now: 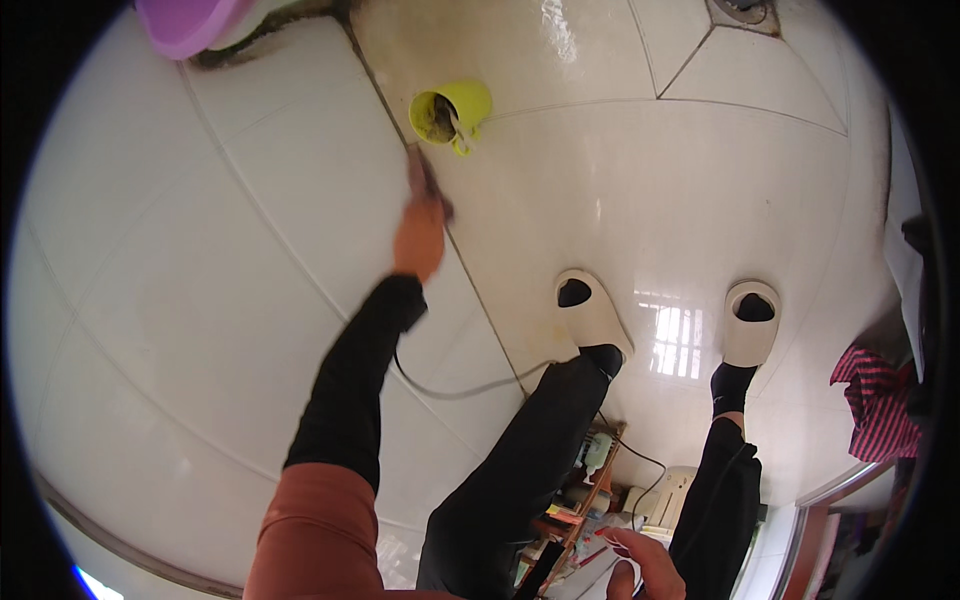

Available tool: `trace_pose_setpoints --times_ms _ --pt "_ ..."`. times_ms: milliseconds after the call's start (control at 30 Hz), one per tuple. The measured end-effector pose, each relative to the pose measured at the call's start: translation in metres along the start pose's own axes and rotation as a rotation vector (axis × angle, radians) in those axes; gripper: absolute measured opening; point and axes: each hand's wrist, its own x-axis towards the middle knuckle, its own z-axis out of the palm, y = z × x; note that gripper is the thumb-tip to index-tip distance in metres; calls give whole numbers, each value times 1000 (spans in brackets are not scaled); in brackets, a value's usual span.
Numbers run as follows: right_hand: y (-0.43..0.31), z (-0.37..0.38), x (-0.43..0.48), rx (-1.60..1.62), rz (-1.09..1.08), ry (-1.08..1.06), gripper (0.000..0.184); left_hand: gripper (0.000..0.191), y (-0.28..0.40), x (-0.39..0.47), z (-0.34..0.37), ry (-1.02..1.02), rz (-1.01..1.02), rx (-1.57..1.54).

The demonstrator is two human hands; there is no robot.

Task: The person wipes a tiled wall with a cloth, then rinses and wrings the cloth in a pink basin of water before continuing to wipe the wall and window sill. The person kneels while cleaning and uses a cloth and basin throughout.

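Note:
My left hand [421,229] reaches to the dark seam [480,292] where the white wall tiles meet the floor tiles. Its fingers are blurred and look dark at the tips. Whether they hold a small thing, I cannot tell. Just beyond the fingertips a yellow-green plastic mug [471,103] lies on its side, its mouth towards the wall. Grey-brown matter coats the inside, and a pale stick-like handle [462,135] sticks out of the mouth. My right hand [651,562] is partly in view at the bottom edge, thumb and finger apart, with something red at a fingertip.
My feet in beige slippers [609,328] stand on the glossy floor. A cable [450,394] loops by my left leg. Behind me is a shelf [581,517] with bottles. A pink basin [191,26] sits upper left, a drain pipe [742,6] upper right, striped cloth [881,405] at right.

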Motion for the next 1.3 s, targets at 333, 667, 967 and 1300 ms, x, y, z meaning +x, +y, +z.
trace_pose_setpoints --times_ms 333,667,967,1300 --pt "-14 7 -3 15 -89 -23 28 29 -62 52 -90 21 350 595" --pt "-9 28 -7 44 -25 -110 27 43 -62 45 -148 -69 183 764" --pt "40 34 -1 84 -68 0 29 54 -71 -38 -220 6 163 805" --pt "68 35 10 181 -101 -39 27 51 -71 -170 -337 44 85 757"
